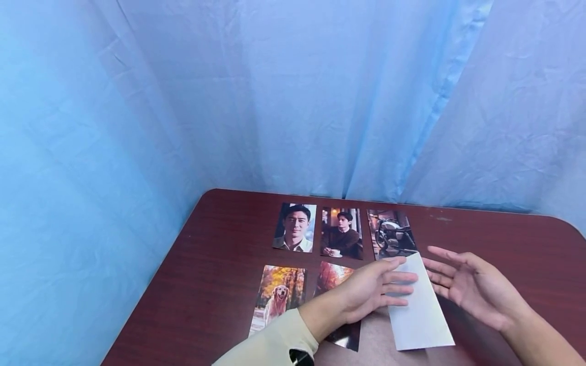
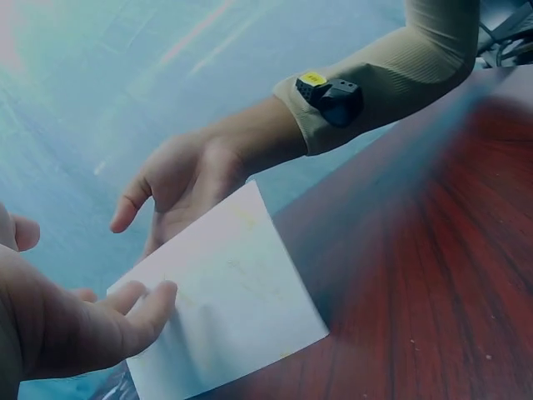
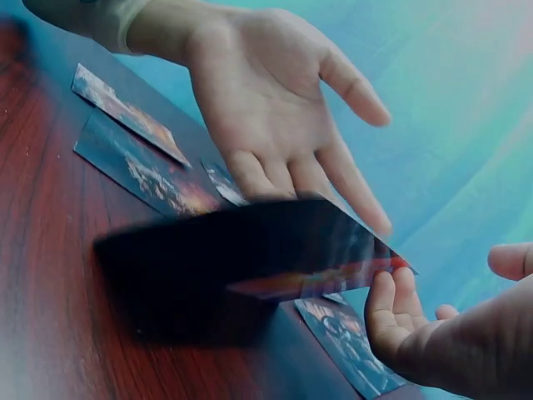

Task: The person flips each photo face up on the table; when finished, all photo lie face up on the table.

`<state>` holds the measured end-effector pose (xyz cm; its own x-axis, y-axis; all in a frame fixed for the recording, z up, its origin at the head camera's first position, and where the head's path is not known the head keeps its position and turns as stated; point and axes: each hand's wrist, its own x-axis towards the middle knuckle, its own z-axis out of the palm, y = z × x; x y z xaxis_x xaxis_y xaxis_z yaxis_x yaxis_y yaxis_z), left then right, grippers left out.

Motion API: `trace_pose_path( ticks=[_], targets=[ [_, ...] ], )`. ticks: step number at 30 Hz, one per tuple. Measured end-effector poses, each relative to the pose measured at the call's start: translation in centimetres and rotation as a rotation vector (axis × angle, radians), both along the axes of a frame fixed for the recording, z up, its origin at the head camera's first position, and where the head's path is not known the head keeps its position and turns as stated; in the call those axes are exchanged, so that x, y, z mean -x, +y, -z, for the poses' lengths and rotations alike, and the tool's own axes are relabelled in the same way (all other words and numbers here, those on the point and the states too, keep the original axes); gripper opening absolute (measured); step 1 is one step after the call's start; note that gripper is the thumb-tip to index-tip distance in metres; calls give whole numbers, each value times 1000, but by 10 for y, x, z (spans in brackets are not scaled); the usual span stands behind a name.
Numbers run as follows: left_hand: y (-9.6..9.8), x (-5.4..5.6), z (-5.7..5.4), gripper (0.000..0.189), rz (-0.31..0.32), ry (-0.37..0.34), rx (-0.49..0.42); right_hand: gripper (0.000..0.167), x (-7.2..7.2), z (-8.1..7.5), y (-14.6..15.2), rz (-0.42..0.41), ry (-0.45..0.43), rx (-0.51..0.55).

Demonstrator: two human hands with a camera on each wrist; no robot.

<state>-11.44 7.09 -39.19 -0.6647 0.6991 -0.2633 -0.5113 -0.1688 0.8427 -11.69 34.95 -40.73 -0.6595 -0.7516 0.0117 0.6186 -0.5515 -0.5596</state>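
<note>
Between my two hands stands a tilted photo print (image 1: 423, 317), its plain white back turned to my left hand. My left hand (image 1: 368, 292) has its fingers stretched out against that white back, thumb near the top corner. On the print's other side is my right hand (image 1: 480, 292), fingers extended and thumb apart. In the right wrist view the print's dark glossy picture side (image 3: 333, 237) shows, with right fingertips (image 3: 391, 287) at its corner. A motorcycle photo (image 1: 391, 234) lies just beyond the hands, its lower edge overlapped by the print.
Flat on the dark red wooden table (image 1: 201, 269) lie a portrait photo (image 1: 295, 229), a photo of a seated person with a cup (image 1: 341, 234), a dog photo (image 1: 276, 295) and a reddish photo (image 1: 331, 274) partly under my left arm. Pale blue curtains (image 1: 293, 101) hang behind.
</note>
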Motion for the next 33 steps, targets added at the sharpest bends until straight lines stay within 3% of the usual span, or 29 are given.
trace_pose_path(
  ticks=[9, 15, 24, 33],
  targets=[
    [7, 4, -4, 54, -72, 13, -5, 68, -4, -8, -9, 57, 0, 18],
    [-1, 3, -7, 57, -69, 29, -15, 68, -6, -15, -18, 71, 42, 24],
    [-10, 4, -14, 60, -74, 84, -4, 61, -5, -18, -29, 135, 105, -75],
    [-17, 6, -6, 53, -178, 87, 62, 57, -7, -7, -41, 125, 113, -165]
  ],
)
